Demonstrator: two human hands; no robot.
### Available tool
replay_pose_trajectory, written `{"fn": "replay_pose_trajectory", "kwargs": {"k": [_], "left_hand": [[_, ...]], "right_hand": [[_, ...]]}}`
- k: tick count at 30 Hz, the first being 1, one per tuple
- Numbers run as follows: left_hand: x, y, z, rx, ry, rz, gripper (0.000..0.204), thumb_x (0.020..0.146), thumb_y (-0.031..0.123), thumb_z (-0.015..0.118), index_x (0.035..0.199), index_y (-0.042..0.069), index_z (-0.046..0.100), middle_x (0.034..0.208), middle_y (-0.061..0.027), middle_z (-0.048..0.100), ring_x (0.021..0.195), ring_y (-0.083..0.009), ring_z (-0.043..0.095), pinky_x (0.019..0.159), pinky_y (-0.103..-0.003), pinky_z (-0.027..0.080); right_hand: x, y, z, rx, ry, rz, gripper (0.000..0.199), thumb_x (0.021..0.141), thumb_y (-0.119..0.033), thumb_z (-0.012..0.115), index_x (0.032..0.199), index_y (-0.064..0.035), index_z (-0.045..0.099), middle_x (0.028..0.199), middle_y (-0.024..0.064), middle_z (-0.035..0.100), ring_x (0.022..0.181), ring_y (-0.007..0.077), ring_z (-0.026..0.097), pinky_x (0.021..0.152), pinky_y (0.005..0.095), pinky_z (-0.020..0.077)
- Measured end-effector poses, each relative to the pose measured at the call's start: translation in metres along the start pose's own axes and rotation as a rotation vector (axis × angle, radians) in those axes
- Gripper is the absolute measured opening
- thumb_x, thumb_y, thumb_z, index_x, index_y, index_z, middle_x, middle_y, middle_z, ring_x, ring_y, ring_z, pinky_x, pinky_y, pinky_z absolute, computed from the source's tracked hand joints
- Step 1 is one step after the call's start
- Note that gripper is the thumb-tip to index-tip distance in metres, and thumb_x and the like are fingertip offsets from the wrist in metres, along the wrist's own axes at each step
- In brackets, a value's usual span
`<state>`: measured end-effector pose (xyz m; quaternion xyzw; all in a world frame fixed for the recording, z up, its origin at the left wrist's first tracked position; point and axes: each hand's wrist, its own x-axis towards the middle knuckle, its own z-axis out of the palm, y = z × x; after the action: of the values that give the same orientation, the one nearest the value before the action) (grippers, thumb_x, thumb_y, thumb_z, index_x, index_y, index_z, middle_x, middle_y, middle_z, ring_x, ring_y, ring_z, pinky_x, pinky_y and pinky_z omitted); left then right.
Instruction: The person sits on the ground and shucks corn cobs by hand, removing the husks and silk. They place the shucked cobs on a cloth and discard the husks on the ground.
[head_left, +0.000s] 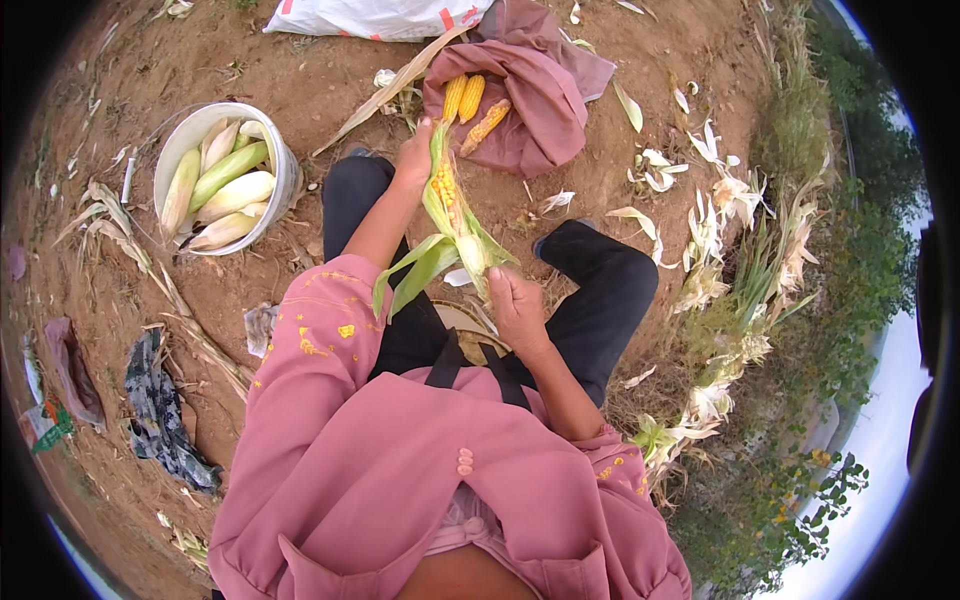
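A partly husked ear of corn (446, 188) is stretched between my two hands, its yellow kernels bare along the middle. My left hand (415, 152) is closed on its upper end, where green husk leaves still lie along the side. Lower and to the right, my right hand (516, 308) grips the husk at the other end. Loose green husk leaves (418, 266) hang off to the left between my hands. Just beyond the ear's tip, several husked yellow cobs (486, 128) lie in the open mouth of a dusky pink sack (545, 105).
At the left stands a white bucket (286, 180) of unhusked ears (232, 172). A white woven bag (375, 18) lies at the far edge. Stripped husks (706, 235) are strewn over the dirt on the right. A dark patterned cloth (160, 415) and dry stalks (195, 325) lie at the left.
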<state>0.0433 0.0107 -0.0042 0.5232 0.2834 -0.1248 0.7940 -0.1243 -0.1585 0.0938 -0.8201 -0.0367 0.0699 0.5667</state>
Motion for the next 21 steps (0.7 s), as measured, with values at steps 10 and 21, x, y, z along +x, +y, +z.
{"fn": "replay_pose_trajectory", "kwargs": {"k": [10,21], "left_hand": [[-0.031,-0.007,0.016,-0.03,-0.278,0.228,0.035,0.091,0.04,0.042,0.098,0.006,0.049,0.068,-0.0063,0.055,0.057,-0.0158,0.057,0.054,-0.03,0.05],[-0.09,0.032,0.034,-0.095,-0.429,-0.003,0.027,0.088,0.029,0.051,0.08,0.004,0.051,0.068,-0.0085,0.055,0.056,-0.0184,0.057,0.06,-0.035,0.053]], "right_hand": [[0.022,0.033,-0.015,-0.553,0.034,0.047,0.04,0.08,-0.025,0.063,0.107,0.0007,0.049,0.088,0.0187,0.061,0.088,0.0322,0.059,0.076,0.041,0.0449],[0.048,0.039,0.017,-0.342,-0.149,-0.018,0.068,0.071,-0.024,0.063,0.125,0.0031,0.032,0.104,0.0265,0.053,0.095,0.0411,0.053,0.081,0.0427,0.0431]]}}
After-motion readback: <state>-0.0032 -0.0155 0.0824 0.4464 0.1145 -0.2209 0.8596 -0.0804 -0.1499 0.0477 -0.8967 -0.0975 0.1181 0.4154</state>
